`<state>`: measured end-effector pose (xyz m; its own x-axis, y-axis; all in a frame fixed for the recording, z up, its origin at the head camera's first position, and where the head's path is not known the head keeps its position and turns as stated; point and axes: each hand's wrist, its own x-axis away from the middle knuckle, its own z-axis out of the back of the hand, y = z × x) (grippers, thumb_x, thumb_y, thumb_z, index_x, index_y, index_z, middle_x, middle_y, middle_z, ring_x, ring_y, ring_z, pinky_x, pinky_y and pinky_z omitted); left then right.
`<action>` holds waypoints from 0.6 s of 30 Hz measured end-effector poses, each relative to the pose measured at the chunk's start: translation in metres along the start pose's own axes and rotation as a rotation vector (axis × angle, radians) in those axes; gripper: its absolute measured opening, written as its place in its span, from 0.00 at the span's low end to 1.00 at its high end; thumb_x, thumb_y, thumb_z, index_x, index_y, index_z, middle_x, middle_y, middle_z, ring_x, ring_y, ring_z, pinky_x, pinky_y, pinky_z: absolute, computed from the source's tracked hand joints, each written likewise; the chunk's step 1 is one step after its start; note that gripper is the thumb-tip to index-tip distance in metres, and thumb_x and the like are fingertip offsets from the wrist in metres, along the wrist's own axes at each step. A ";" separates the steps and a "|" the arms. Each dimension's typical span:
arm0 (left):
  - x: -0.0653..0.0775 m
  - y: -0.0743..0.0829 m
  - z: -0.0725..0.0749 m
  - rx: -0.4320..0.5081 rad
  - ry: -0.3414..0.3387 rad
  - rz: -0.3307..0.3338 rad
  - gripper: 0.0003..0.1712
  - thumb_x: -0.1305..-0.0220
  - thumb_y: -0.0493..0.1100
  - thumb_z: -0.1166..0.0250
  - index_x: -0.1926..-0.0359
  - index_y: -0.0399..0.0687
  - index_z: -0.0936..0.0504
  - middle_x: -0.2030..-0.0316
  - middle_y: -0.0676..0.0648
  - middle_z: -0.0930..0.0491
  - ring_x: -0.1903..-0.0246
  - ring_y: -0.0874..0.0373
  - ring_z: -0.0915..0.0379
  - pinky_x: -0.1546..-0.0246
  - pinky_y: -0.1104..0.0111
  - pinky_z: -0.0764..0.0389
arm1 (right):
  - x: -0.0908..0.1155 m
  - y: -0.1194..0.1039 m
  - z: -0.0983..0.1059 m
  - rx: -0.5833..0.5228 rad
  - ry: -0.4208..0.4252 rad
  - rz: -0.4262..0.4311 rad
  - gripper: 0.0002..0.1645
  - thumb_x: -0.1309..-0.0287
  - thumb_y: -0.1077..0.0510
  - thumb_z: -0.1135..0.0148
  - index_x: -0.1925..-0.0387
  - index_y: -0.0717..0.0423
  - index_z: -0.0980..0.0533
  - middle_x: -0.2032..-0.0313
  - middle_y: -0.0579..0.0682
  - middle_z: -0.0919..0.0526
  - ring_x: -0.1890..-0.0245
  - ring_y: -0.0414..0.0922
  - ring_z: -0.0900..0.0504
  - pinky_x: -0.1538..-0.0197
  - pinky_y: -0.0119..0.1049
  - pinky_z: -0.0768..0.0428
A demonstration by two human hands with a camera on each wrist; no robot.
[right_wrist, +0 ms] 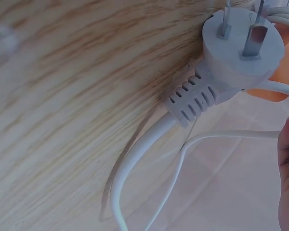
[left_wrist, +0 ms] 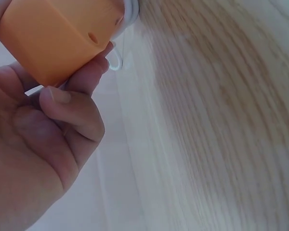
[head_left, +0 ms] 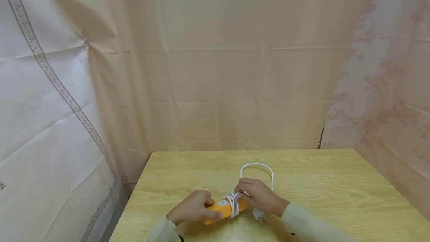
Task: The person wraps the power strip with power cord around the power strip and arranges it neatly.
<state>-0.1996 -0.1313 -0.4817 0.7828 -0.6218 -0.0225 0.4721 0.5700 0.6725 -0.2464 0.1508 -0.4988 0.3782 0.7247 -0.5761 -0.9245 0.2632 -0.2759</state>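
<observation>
An orange power strip [head_left: 221, 210] lies at an angle low in the head view, with white cord [head_left: 232, 207] wrapped round its right part. My left hand [head_left: 192, 208] grips its left end, thumb along the near side; the left wrist view shows the fingers around the orange casing [left_wrist: 48, 43]. At the wraps, my right hand [head_left: 263, 196] pinches the white cord between thumb and fingers. From there a free loop of cord [head_left: 256, 164] arches behind the hand. The plug [head_left: 258, 215] rests beside the strip's right end, its metal prongs [right_wrist: 254, 41] showing in the right wrist view.
A light wood-grain table [head_left: 319, 186] lies under everything. Beige cloth [head_left: 215, 85] hangs behind its far edge. White sheeting [head_left: 43, 122] hangs at the left, and flower-patterned cloth [head_left: 396, 96] at the right.
</observation>
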 end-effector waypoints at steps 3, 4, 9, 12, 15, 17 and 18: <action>0.001 0.000 0.000 -0.001 -0.010 0.000 0.20 0.42 0.57 0.26 0.83 0.55 0.21 0.82 0.61 0.40 0.82 0.69 0.46 0.81 0.75 0.43 | 0.000 -0.001 0.000 0.001 -0.006 0.004 0.05 0.36 0.52 0.32 0.61 0.47 0.17 0.62 0.35 0.20 0.63 0.28 0.22 0.56 0.18 0.25; 0.001 0.000 0.000 0.009 -0.015 -0.001 0.21 0.42 0.57 0.26 0.84 0.55 0.22 0.81 0.61 0.40 0.82 0.69 0.46 0.81 0.75 0.43 | -0.001 -0.002 0.000 -0.003 -0.009 0.005 0.05 0.36 0.52 0.32 0.61 0.47 0.17 0.62 0.34 0.20 0.63 0.28 0.22 0.56 0.18 0.25; 0.003 0.000 0.001 0.133 -0.083 -0.048 0.23 0.39 0.54 0.26 0.84 0.51 0.23 0.80 0.61 0.40 0.80 0.70 0.45 0.77 0.76 0.41 | -0.003 -0.004 0.003 -0.083 -0.029 0.046 0.05 0.36 0.54 0.32 0.60 0.49 0.16 0.63 0.36 0.20 0.64 0.28 0.23 0.59 0.19 0.25; 0.005 0.000 0.001 0.244 -0.135 -0.068 0.20 0.37 0.52 0.27 0.80 0.47 0.19 0.79 0.60 0.39 0.78 0.70 0.44 0.75 0.76 0.39 | -0.005 -0.005 0.005 -0.165 -0.043 0.066 0.05 0.35 0.57 0.32 0.59 0.49 0.15 0.64 0.37 0.19 0.67 0.28 0.24 0.62 0.19 0.24; 0.005 0.000 0.001 0.328 -0.167 -0.069 0.15 0.36 0.50 0.27 0.74 0.45 0.13 0.78 0.60 0.36 0.77 0.70 0.42 0.74 0.76 0.38 | -0.007 -0.005 0.008 -0.241 -0.069 0.055 0.08 0.34 0.59 0.34 0.56 0.47 0.14 0.64 0.36 0.20 0.68 0.28 0.25 0.64 0.22 0.23; 0.005 0.000 0.000 0.358 -0.183 -0.064 0.13 0.35 0.49 0.28 0.70 0.45 0.10 0.78 0.60 0.35 0.77 0.70 0.41 0.74 0.77 0.37 | -0.007 -0.005 0.010 -0.280 -0.087 0.041 0.10 0.34 0.61 0.34 0.55 0.45 0.14 0.63 0.36 0.20 0.67 0.29 0.25 0.64 0.23 0.22; 0.004 0.000 0.000 0.369 -0.192 -0.063 0.12 0.35 0.49 0.28 0.69 0.45 0.10 0.78 0.60 0.35 0.77 0.70 0.41 0.73 0.77 0.36 | -0.008 -0.004 0.010 -0.289 -0.096 0.041 0.11 0.35 0.61 0.34 0.54 0.44 0.14 0.63 0.35 0.20 0.67 0.29 0.24 0.63 0.24 0.22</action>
<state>-0.1964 -0.1338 -0.4816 0.6512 -0.7577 0.0429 0.3125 0.3192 0.8947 -0.2460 0.1506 -0.4853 0.3217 0.7913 -0.5199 -0.8817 0.0503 -0.4690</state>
